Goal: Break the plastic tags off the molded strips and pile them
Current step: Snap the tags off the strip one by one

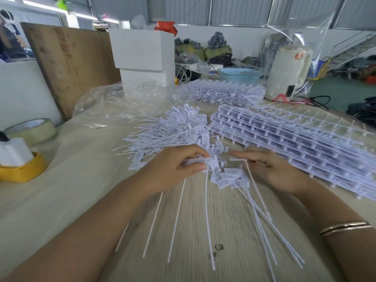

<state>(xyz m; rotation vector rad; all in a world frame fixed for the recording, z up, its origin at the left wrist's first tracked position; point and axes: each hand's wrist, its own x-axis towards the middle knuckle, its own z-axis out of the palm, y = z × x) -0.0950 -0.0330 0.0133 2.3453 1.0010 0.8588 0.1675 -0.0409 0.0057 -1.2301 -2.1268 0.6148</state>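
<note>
- White plastic tags with long thin tails [211, 165], pinched head-end by left hand [177, 169] and right hand [270, 167], fan over the pale wooden table [203, 231].
- Heap of loose white tags [173, 129] lies just behind; stacked white molded strips [295, 143] right.
- Risk, I judge: uneven twisting could snap a tail.

Tape rolls [30, 130] far left; white boxes [143, 55] behind clear bag [114, 104]; blue basket [240, 75]; white kettle [289, 74].

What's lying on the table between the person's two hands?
In the head view, between the left hand and the right hand lies a loose scatter of small white plastic tags, their long thin tails running back toward the person across the pale wooden table.
</note>
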